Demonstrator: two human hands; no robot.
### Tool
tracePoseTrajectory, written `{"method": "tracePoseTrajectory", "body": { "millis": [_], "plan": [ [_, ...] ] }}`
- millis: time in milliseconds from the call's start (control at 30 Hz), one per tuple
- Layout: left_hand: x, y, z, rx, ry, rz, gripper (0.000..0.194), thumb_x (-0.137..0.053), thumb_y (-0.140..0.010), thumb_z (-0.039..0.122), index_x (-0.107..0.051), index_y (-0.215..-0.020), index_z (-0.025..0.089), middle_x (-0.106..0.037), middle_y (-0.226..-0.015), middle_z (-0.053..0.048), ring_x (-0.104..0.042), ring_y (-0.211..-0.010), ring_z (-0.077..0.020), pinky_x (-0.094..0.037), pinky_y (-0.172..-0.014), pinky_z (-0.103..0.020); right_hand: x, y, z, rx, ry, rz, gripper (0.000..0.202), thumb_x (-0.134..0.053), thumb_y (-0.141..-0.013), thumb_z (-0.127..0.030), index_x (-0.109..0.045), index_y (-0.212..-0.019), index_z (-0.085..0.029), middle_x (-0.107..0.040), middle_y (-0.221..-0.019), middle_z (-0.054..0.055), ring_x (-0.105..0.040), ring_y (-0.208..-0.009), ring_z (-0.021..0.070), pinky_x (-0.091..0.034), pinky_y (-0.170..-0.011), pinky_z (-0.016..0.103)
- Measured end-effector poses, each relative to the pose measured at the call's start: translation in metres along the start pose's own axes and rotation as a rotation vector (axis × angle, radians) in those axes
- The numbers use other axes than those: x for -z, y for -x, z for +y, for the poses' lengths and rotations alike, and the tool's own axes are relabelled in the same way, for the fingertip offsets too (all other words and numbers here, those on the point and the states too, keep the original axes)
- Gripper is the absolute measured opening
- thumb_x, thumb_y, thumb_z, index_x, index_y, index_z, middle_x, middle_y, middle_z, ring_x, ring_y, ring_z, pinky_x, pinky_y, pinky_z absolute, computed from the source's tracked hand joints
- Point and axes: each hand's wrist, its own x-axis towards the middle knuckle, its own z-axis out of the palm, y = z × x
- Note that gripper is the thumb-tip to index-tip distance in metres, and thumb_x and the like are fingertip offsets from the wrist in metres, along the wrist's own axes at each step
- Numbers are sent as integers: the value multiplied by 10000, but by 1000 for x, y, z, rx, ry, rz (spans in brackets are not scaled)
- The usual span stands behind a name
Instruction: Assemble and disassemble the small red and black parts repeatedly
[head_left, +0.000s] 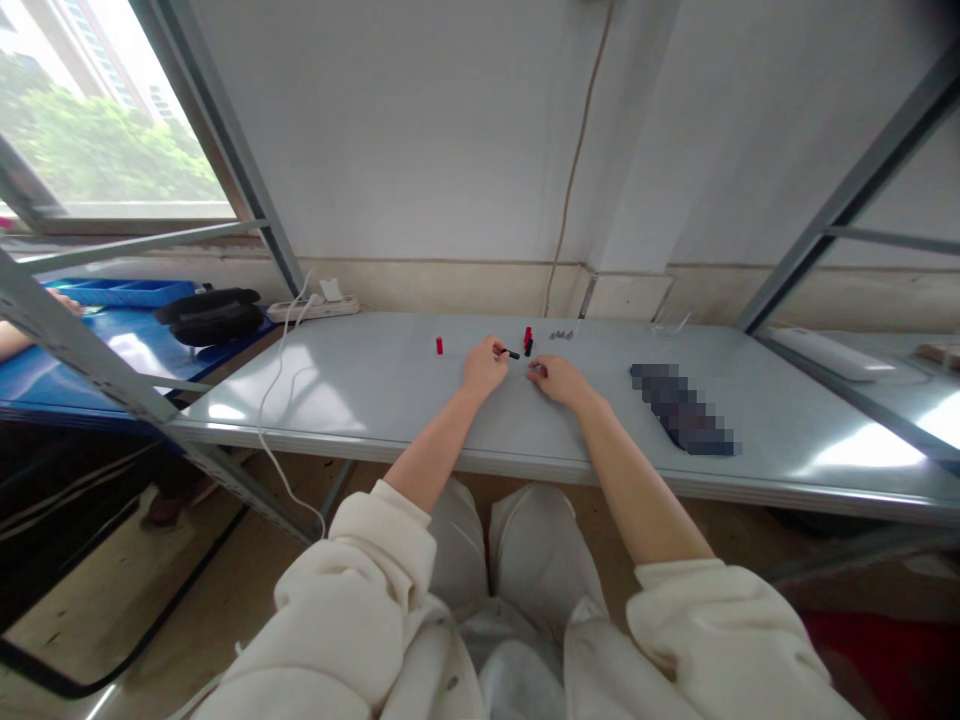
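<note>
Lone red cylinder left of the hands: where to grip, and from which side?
Pinch the red cylinder by opposite sides of its upper half, probably from above. It looks upright, slim and straight-sided, standing apart from the left hand, so fingers should fit around it.

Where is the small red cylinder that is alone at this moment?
In the head view, the red cylinder is on the grey table, just left of the left hand.
</note>
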Motion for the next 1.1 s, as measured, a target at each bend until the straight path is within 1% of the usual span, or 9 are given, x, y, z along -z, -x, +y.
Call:
{"method": "tracePoseTrajectory", "body": {
  "millis": [67, 167, 367, 500, 633, 733, 900, 1100],
  "plan": [
    [0, -1, 0, 22, 6, -14, 54, -549, -756, 180, -526, -804, 190, -629, -816, -24, -567, -729, -128, -405, -729, -255, 0, 0, -1, 18, -4, -1, 207, -535, -806, -237, -618, -975, -150, -644, -866, 89, -578, -819, 168, -391, -694, 242],
    [0, -1, 0, 64, -5, -23, 59, -542, -760, 182, -528, -817, 190, -632, -847, -30, -573, -777, -132, -406, -740, -254, 0, -1, 0, 29, -11, 0, 159, -537, -803, -227, -613, -926, -161, -645, -852, 77, -577, -799, 160, -383, -673, 235],
    [4, 0, -1, 175, -47, -19, 94, -494, -777, 168, -512, -866, 191, -630, -893, -49, -579, -844, -148, -407, -751, -262, -2, -3, 4, -14, -12, 12, 131, -487, -816, -174, -583, -901, -145, -645, -875, 98, -576, -809, 167, -374, -672, 237],
    [4, -1, -3, 203, -66, -50, 108, -479, -770, 155, -512, -867, 189, -634, -888, -61, -579, -872, -165, -407, -757, -270, -1, -2, 3, -30, -22, 21, 140, -462, -825, -163, -563, -919, -138, -643, -882, 107, -574, -811, 174, -374, -679, 242],
    [4, -2, -6, 211, -48, -42, 108, -485, -765, 169, -517, -867, 185, -639, -892, -75, -581, -882, -184, -410, -765, -292, 1, -2, 2, -15, -55, 41, 129, -461, -817, -152, -563, -895, -138, -640, -860, 105, -568, -782, 172, -378, -677, 248],
    [3, -4, -7, 218, 11, -19, 99, -488, -771, 183, -520, -866, 179, -644, -897, -81, -585, -883, -182, -411, -778, -298, 1, -3, 2, -28, -116, 67, 121, -467, -804, -143, -568, -871, -142, -635, -821, 89, -557, -749, 159, -383, -670, 245],
    [1, -7, -6, 242, 171, 16, 111, -465, -802, 192, -516, -896, 164, -663, -864, -81, -594, -825, -149, -414, -770, -275, 3, -4, 3, -71, -239, 100, 108, -470, -785, -148, -572, -820, -140, -620, -761, 60, -539, -703, 136, -387, -656, 231],
    [1, -8, -2, 295, 341, -36, 104, -437, -823, 178, -498, -902, 147, -679, -847, -89, -588, -721, -120, -427, -708, -256, 5, -4, 3, -83, -362, 59, 103, -465, -776, -160, -562, -804, -141, -601, -702, 37, -531, -652, 126, -391, -638, 229]
  ]
}}
